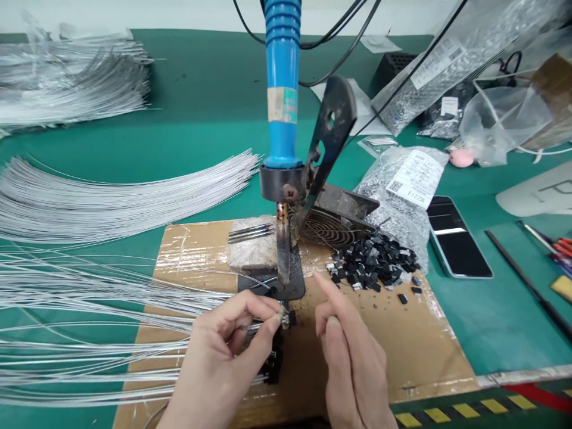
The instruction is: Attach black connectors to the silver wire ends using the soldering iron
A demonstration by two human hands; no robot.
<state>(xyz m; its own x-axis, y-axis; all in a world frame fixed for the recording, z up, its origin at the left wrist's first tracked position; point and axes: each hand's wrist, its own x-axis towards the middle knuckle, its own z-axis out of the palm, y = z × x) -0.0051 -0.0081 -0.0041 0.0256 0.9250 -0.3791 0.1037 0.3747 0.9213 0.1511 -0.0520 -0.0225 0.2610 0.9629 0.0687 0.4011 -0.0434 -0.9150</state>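
My left hand [241, 339] pinches thin silvery wires between thumb and forefinger. A small black connector piece [292, 317] shows at the wire ends, just past the fingertips. My right hand [348, 351] is beside it over the cardboard, its index finger stretched out and the others curled, with nothing visible in it. Above both hands a blue-handled soldering iron [282, 77] hangs upright in a black metal bracket [330, 125], tip down over a dark plate [297, 286]. More black pieces [273, 363] with wires lie partly hidden behind my left hand.
Small black connectors [373, 262] are heaped on the cardboard sheet [424, 351] at right. Loose wires [102, 292] and a wire bundle [111, 202] extend left. A phone [460, 238], a plastic bag [402, 185], and a dark rod [527, 280] lie on the green mat.
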